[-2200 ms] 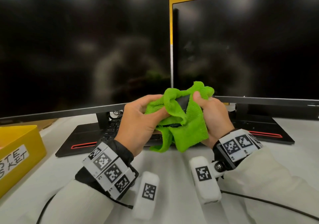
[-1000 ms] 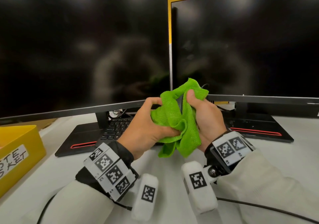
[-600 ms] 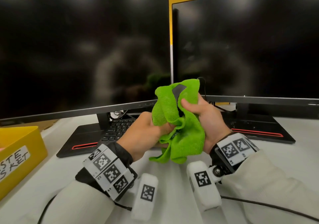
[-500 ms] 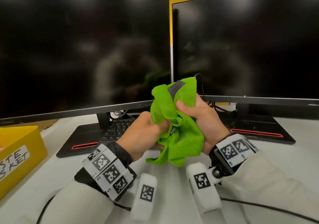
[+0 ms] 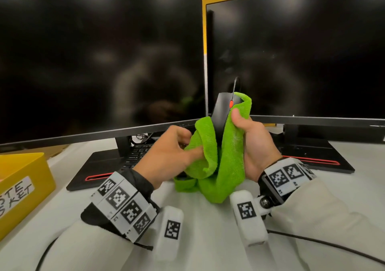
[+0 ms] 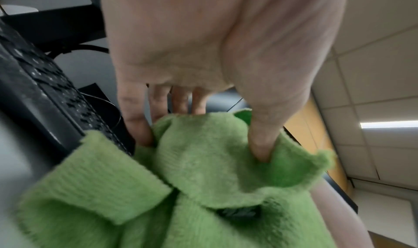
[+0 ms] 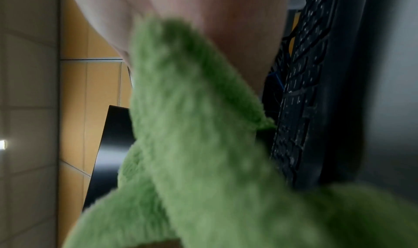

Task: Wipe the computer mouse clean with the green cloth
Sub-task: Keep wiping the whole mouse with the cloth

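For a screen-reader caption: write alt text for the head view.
Two hands hold a black computer mouse upright, wrapped in a green cloth: the right hand grips it through the cloth, the left hand pinches a fold. Two dark monitors stand behind on a white desk.

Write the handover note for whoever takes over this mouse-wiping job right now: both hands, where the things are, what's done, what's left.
Right hand: holds the computer mouse upright through the green cloth, above the desk, thumb on the cloth beside the red scroll wheel.
Left hand: grips a bunched fold of the cloth at the mouse's left side.
Mouse: front half bare, lower half wrapped; its cable runs up off the nose.
Done: wiping is in progress; how clean the mouse is cannot be judged.
Left: probably rub the bare top and buttons, then set the mouse and cloth down.
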